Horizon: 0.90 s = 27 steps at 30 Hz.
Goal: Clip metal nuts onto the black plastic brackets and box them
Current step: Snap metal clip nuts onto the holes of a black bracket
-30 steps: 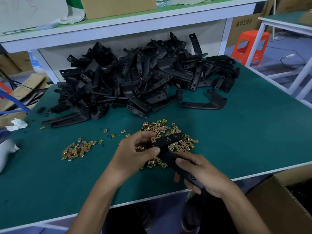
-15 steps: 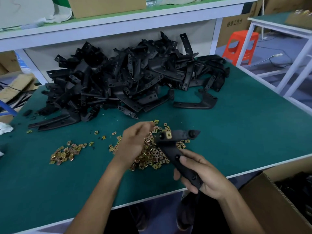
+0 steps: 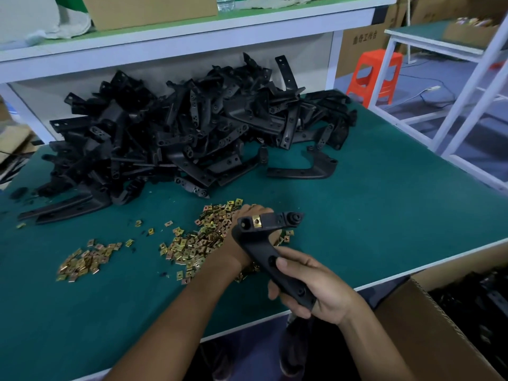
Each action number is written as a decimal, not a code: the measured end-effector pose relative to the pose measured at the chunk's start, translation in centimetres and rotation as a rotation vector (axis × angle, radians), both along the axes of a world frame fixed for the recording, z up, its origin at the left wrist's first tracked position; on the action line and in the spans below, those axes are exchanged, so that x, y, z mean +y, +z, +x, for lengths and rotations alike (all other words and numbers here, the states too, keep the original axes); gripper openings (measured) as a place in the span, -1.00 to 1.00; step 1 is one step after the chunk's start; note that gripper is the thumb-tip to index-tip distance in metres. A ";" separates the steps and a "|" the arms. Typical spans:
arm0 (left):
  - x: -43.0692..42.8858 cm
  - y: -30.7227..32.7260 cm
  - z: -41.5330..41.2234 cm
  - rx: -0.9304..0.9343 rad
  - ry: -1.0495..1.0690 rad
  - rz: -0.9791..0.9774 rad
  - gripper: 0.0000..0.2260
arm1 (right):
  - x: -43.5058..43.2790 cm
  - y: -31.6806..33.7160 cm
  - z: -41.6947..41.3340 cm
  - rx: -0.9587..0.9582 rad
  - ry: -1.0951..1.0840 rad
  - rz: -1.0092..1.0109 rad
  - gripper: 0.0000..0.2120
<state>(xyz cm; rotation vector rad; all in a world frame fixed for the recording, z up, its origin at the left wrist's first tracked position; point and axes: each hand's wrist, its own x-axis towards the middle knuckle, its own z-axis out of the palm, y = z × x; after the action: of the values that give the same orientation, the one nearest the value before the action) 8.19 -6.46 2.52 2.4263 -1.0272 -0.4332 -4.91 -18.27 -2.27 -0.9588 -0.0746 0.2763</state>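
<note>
My right hand (image 3: 313, 290) grips the lower arm of a black plastic bracket (image 3: 261, 243) and holds it tilted up over the table's front. One brass nut (image 3: 256, 221) is clipped on the bracket's top arm. My left hand (image 3: 236, 246) lies behind the bracket, on the big pile of loose brass nuts (image 3: 198, 243). Its fingers bend down into the pile and their tips are hidden. A large heap of black brackets (image 3: 192, 133) fills the back of the green table.
A smaller nut pile (image 3: 85, 261) lies front left. One bracket (image 3: 305, 169) lies apart, right of the heap. An open cardboard box (image 3: 428, 331) with dark parts stands below the table's right front edge. A white shelf (image 3: 192, 37) overhangs the back; an orange stool (image 3: 376, 75) stands far right.
My left hand let go of the bracket's top and moved onto the nut pile. The right hand lifted and turned the bracket, so the clipped nut now shows.
</note>
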 end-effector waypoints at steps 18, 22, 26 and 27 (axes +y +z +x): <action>10.6 -1.2 3.0 0.281 0.536 -0.619 -0.76 | 0.4 0.0 0.4 0.024 0.026 -0.100 -0.58; 11.1 -1.0 3.3 0.337 0.637 -0.679 -0.83 | 0.4 0.0 0.5 0.037 0.021 -0.117 -0.59; 11.2 -0.6 3.0 0.346 0.659 -0.721 -0.86 | 0.6 0.3 0.4 0.050 0.011 -0.139 -0.59; 11.2 -0.5 3.0 0.359 0.663 -0.739 -0.85 | 0.6 0.4 0.4 0.054 0.009 -0.145 -0.59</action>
<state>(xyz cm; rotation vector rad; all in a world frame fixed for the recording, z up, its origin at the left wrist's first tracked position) 11.19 4.79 2.06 1.7708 -0.1364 -0.1881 -4.53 -17.67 -1.90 -1.0942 -0.0096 0.3192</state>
